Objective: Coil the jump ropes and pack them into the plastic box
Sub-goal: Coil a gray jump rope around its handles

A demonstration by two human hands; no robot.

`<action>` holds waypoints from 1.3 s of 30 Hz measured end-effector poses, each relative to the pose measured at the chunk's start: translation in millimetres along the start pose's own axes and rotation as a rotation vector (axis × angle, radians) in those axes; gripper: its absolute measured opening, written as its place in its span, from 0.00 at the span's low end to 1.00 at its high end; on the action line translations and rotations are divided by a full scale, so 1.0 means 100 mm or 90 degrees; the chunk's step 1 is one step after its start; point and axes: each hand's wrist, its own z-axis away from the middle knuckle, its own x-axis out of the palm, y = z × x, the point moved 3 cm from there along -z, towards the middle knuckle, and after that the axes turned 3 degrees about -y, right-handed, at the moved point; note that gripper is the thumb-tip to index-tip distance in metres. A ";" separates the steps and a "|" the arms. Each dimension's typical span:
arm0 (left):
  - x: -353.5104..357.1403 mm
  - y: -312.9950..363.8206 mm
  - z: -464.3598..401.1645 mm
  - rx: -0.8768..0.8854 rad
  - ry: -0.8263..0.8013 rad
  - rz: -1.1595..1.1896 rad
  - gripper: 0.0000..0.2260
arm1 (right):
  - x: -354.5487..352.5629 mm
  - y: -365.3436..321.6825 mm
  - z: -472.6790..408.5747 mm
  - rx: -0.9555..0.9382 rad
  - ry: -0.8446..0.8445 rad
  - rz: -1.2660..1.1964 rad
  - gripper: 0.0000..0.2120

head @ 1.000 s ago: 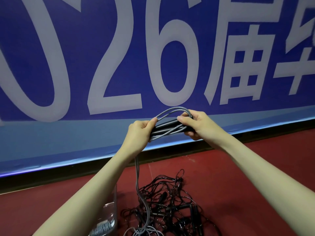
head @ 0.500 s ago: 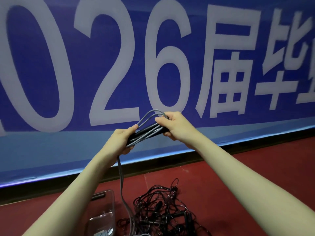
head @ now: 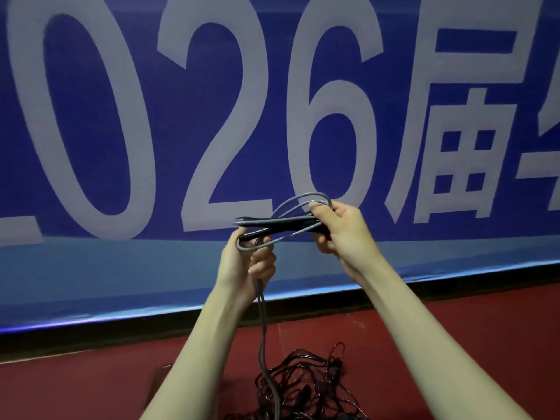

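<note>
Rope tangle (head: pixel 303 386) seemingly crowds floor (head: pixel 485 344) below arms.

A large blue banner (head: pixel 157 122) with big pale digits and characters fills the wall, shading to a lighter blue band along its lower edge. Beneath it runs a dark strip (head: pixel 91 331), then a red floor (head: pixel 485 334)

A blue banner (head: pixel 91 268) fills the wall behind and above both grips. It bears large pale digits: a "0" up and to the left of the left grip (head: pixel 247 262), then "2" and "6" right above the two grips. Up and to the right of the right grip (head: pixel 342 228) stands the Chinese character "届". A further character at the right edge is cut off and unreadable, as is a fragment at the left edge.
</note>
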 end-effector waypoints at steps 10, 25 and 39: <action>0.08 -0.19 -0.31 0.053 0.060 -0.571 0.16 | -0.39 0.59 -0.33 0.040 0.166 -0.229 0.11; 0.25 -0.05 -0.20 0.141 -0.163 -1.236 0.18 | -0.41 0.89 -0.26 -0.171 0.271 0.317 0.18; 0.12 -0.02 -0.17 0.102 -0.192 -1.138 0.09 | -0.41 1.00 -0.14 -0.158 0.032 0.682 0.21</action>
